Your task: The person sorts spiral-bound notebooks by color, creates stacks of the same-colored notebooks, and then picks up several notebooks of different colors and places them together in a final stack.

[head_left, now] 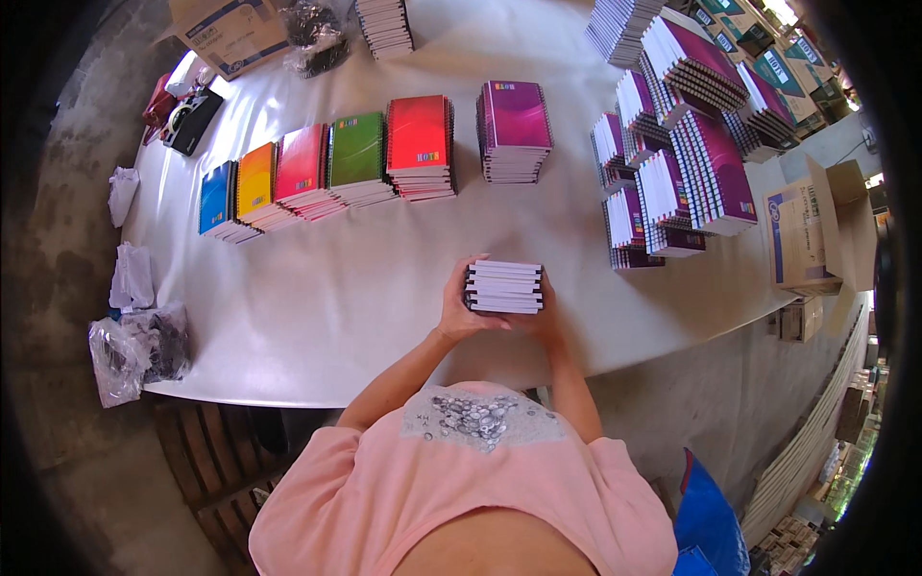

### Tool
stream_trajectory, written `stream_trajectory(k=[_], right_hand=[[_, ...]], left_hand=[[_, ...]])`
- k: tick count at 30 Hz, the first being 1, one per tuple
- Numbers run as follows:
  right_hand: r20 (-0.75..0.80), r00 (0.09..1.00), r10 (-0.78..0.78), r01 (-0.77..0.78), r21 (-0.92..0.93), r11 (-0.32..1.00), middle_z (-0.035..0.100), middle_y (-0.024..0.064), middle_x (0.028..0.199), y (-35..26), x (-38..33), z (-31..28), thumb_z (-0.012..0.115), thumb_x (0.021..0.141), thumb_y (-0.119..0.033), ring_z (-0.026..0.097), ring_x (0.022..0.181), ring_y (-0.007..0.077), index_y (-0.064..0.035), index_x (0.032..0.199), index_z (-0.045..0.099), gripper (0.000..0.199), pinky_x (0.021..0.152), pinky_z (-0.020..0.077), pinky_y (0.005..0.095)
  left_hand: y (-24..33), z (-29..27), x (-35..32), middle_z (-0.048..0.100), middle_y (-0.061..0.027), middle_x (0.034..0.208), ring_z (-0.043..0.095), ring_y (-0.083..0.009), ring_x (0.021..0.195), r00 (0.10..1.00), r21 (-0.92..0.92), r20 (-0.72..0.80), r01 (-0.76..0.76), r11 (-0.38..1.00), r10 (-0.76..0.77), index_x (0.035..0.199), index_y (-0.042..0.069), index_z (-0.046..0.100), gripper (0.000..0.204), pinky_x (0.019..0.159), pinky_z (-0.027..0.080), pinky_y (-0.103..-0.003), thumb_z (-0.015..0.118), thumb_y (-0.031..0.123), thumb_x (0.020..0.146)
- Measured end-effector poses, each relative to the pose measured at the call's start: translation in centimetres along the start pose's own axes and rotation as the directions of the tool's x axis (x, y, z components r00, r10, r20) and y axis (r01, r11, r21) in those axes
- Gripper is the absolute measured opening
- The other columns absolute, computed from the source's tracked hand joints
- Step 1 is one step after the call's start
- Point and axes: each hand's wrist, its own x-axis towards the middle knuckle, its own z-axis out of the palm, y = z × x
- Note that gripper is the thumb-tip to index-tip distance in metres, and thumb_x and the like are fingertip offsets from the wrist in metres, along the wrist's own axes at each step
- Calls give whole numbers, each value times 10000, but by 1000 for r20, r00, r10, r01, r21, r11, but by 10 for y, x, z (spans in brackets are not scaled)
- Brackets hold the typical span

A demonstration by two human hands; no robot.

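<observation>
Between my two hands, near the front edge of the table, is a stack of spiral notebooks (504,288), its white page edges and black bindings showing. My left hand (465,305) grips the stack's left side, fingers wrapped round it. On the right side my right hand (547,312) presses against it, its fingers partly hidden. The covers of this stack do not show. Beyond it stands a pile of purple notebooks (516,120). To the left are piles of red notebooks (420,134), green notebooks (356,151), pink notebooks (302,161), yellow notebooks (256,180) and blue notebooks (218,195).
Many purple notebooks (706,173) stand in stacked bundles on the right of the white-covered table (317,317). An open cardboard box (807,235) is past the right edge, another box (230,38) at the far left. A tape dispenser (190,120) and plastic bags (139,350) lie along the left edge.
</observation>
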Motion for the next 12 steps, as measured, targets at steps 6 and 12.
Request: stream_trajectory(k=[6,12], right_hand=[[-36,973,-226,216,-185,959,477,103,1179,-20,-4,-4,853,548,-212,471,1088,183,-55,1214,404,819,891,415,317],[22,994,-105,106,-43,993,414,121,1253,-5,-6,9,785,652,-361,461,1123,226,-97,1350,227,932,960,374,346]], left_hand=[[19,-2,3,485,-140,1149,480,-254,1082,970,-67,-94,-230,971,224,1303,33,366,1129,963,345,-373,863,485,395],[0,3,-1,481,-149,1187,495,-250,1065,991,119,56,-125,985,119,1333,45,325,1058,1034,259,-395,828,468,505]])
